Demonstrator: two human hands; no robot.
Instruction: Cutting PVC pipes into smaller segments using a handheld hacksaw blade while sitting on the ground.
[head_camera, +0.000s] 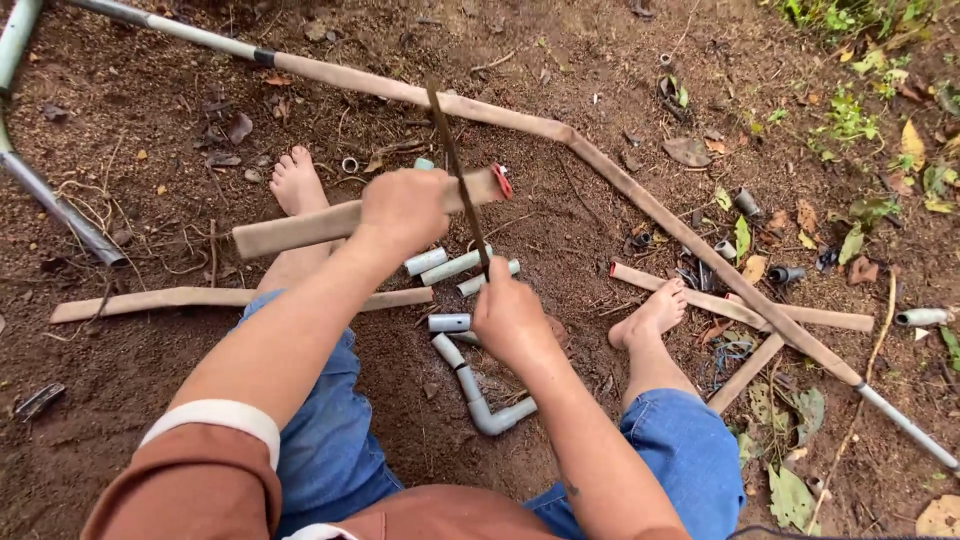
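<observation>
I see bare brown soil (150, 380) with dry leaves and twigs. Short grey pipe offcuts (455, 268) lie between the feet – a bent grey pipe with elbows (478, 400) just below them. A long tan hose (640, 195) crosses diagonally. Green weeds (850, 115) top right – black fittings (785, 273) near them.

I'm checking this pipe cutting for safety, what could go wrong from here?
1. The left hand grips the tan pipe right beside the saw blade; a slip could cut the fingers.
2. The pipe is held in the air with no support, so it may twist and jam the blade.
3. The bare feet sit close under the cut, among the loose pipe pieces, so a dropped offcut could hit them.
</observation>
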